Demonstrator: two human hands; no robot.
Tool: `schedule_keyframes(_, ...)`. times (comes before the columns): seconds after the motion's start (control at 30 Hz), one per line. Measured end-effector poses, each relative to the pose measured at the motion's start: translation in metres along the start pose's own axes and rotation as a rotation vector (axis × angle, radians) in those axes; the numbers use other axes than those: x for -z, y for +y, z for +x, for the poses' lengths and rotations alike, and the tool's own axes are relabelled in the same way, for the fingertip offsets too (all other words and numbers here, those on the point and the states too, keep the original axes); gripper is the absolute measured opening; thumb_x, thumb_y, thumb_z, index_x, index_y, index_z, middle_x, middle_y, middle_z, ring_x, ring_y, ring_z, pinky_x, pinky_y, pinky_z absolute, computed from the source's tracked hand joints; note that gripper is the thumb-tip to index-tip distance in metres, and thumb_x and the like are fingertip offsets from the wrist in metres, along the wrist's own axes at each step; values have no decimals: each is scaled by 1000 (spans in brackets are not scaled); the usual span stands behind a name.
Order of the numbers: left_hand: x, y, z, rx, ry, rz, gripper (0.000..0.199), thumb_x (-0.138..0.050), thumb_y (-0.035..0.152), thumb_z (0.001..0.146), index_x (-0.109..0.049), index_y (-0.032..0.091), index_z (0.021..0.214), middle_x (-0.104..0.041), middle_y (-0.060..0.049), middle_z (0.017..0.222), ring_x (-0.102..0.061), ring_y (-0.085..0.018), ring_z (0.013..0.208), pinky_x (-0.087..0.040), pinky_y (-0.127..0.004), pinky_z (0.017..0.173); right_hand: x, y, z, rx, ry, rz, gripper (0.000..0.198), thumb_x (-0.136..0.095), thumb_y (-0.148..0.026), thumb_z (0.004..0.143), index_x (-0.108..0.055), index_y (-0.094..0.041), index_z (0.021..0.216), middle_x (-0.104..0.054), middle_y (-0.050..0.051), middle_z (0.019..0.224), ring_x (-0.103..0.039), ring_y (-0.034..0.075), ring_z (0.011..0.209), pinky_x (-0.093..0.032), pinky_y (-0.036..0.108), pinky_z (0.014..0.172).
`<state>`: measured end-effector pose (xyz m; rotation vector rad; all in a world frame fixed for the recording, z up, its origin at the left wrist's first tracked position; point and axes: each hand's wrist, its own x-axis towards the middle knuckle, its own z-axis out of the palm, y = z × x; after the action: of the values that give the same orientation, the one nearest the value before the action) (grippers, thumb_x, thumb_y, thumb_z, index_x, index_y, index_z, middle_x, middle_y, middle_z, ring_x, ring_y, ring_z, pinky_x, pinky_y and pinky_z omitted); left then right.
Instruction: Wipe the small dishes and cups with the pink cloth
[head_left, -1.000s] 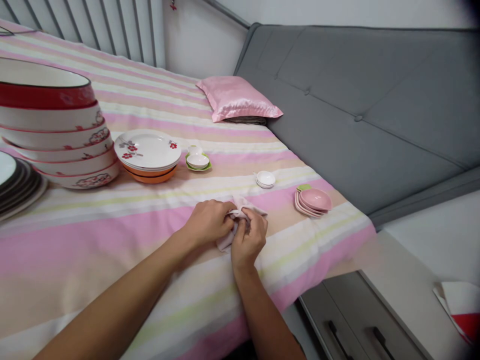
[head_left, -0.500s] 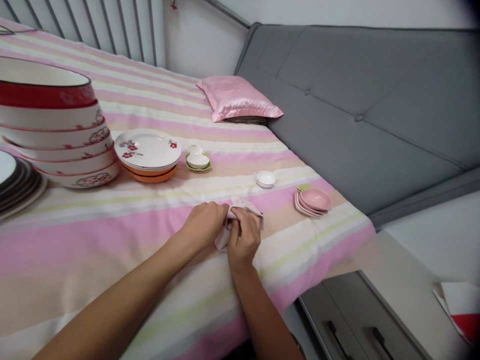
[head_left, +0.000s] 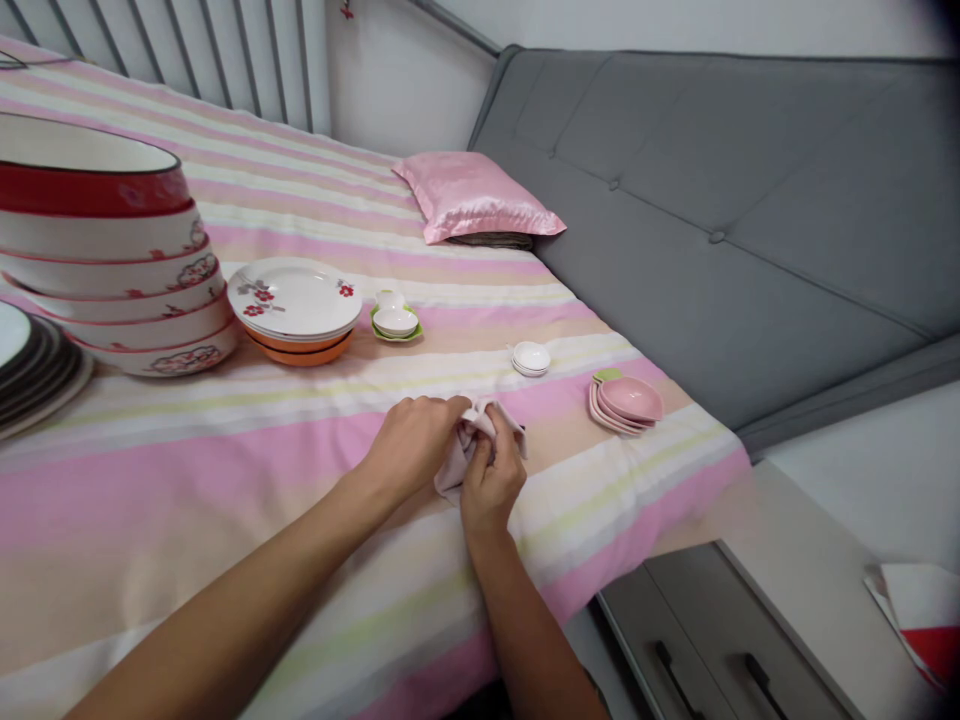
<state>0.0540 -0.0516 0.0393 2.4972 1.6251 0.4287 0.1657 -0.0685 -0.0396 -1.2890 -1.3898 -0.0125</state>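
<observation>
Both hands are closed on a pale pink cloth [head_left: 453, 474], bunched up just above the striped bedspread. My left hand [head_left: 416, 440] grips its left side with the knuckles turned up. From the right, my right hand [head_left: 495, 480] pinches the cloth between thumb and fingers. Whether something is wrapped inside the cloth is hidden by the folds and fingers. Beyond the hands sits a small stack of white dishes [head_left: 531, 357]. Pink fruit-shaped dishes [head_left: 628, 402] with a green leaf tab are stacked to the right.
On the striped bedspread [head_left: 300, 560], a tall stack of red-and-white bowls [head_left: 112, 240] stands left, beside dark-rimmed plates [head_left: 45, 370]. Flowered plates [head_left: 300, 295] rest on orange bowls [head_left: 307, 352]. Green and white dishes [head_left: 396, 320], a pink pillow [head_left: 480, 195] and a grey headboard [head_left: 675, 190] lie beyond.
The fingers of my right hand have shifted on the cloth, and its folds between the hands have changed shape. My left hand has risen slightly. The dishes have stayed put.
</observation>
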Motion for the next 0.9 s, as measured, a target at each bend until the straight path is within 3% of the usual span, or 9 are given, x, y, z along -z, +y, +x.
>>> schedule_keyframes(0.3,-13,-3,3,78,131,-622,29,-37,17,82,-65,20,88,-69,-2,79,-62,-15,71,-44,-24,64,1,3,1,-247,-42,70,30,-38,-30,89,-54,-14,109,-66,9,90,-62,18,79,-48,27,67)
schedule_keyframes(0.43,-28,3,6,234,138,-1003,25,-41,24,82,-63,18,94,-66,-2,82,-62,-14,72,-50,-25,63,1,5,1,-282,-57,73,26,-37,-32,89,-55,-15,97,-63,6,78,-59,17,70,-45,26,63)
schedule_keyframes(0.57,-36,11,6,322,124,-1274,26,-46,32,81,-59,16,98,-63,-2,82,-61,-13,75,-52,-25,68,0,7,2,-314,-50,106,25,-37,-32,89,-56,-15,91,-63,7,80,-58,17,74,-45,26,65)
schedule_keyframes(0.67,-36,11,6,271,69,-1181,28,-46,30,81,-59,15,100,-65,-2,81,-61,-14,73,-51,-26,66,0,7,1,-351,-6,139,26,-38,-32,88,-56,-15,96,-63,8,84,-59,17,76,-45,26,67)
schedule_keyframes(0.8,-23,3,2,154,71,-719,27,-45,21,78,-63,21,98,-69,-4,91,-62,-18,82,-46,-27,67,1,5,0,-348,-4,127,24,-38,-29,87,-56,-16,97,-64,6,81,-59,16,72,-45,26,65)
schedule_keyframes(0.9,-9,3,-2,186,44,-394,28,-45,30,81,-62,23,102,-70,-5,94,-64,-22,85,-43,-29,66,1,4,-1,-335,4,92,25,-38,-27,87,-56,-16,100,-64,6,80,-59,16,69,-45,25,62)
